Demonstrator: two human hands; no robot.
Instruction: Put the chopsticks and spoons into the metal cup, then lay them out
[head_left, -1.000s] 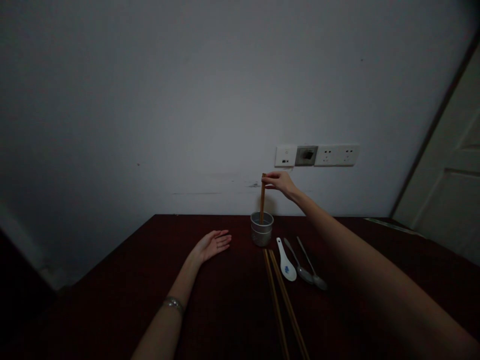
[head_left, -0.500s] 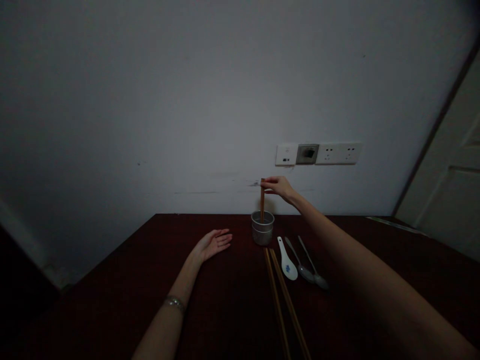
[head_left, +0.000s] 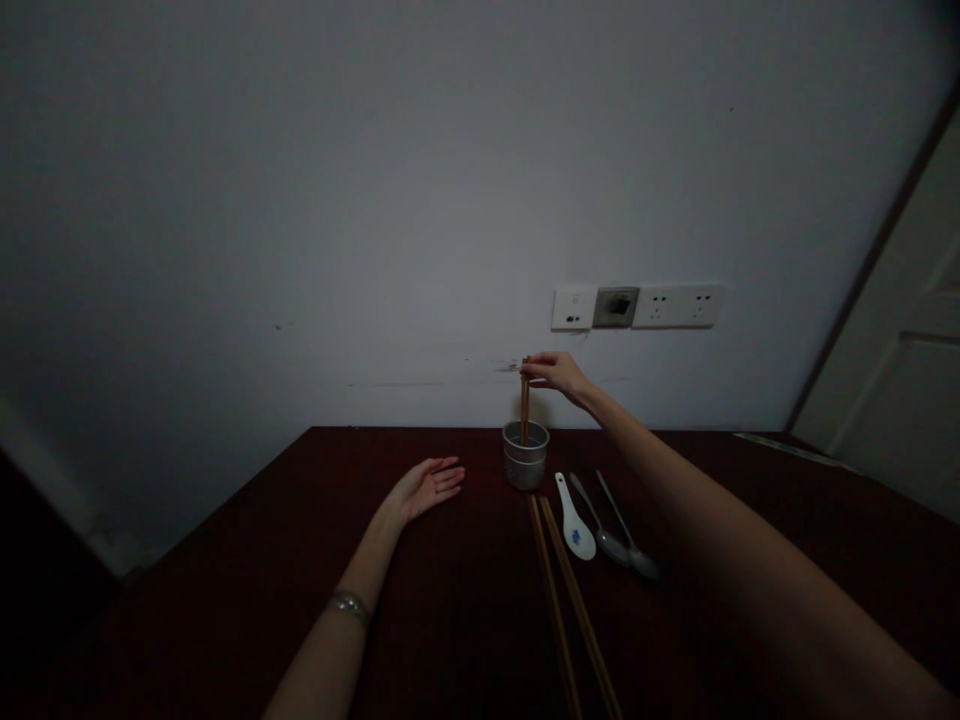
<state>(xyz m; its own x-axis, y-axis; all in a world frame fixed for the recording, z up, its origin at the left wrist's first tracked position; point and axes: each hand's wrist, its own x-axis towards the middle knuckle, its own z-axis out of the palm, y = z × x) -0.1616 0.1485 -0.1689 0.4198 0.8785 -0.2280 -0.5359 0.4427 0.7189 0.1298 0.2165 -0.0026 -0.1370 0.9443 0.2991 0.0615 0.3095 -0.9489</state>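
Note:
A metal cup (head_left: 525, 466) stands near the back edge of the dark red table. My right hand (head_left: 553, 373) pinches the top ends of wooden chopsticks (head_left: 525, 405), which are upright with their lower ends inside the cup. Left of the cup, my left hand (head_left: 430, 488) rests palm up with its fingers spread and nothing in it. In front of the cup lie more chopsticks (head_left: 561, 590). Beside these are a white spoon (head_left: 576, 530) with a blue mark and two metal spoons (head_left: 612, 546), side by side.
The table (head_left: 285, 540) meets a pale wall (head_left: 375, 200) at its back edge. Sockets and switch plates (head_left: 679, 307) are on the wall at the right. A flat strip (head_left: 795, 452) lies at the back right, near a door (head_left: 900, 380).
The chopsticks in my right hand have parted slightly, showing a narrow gap between them. Both hands have stayed in nearly the same place.

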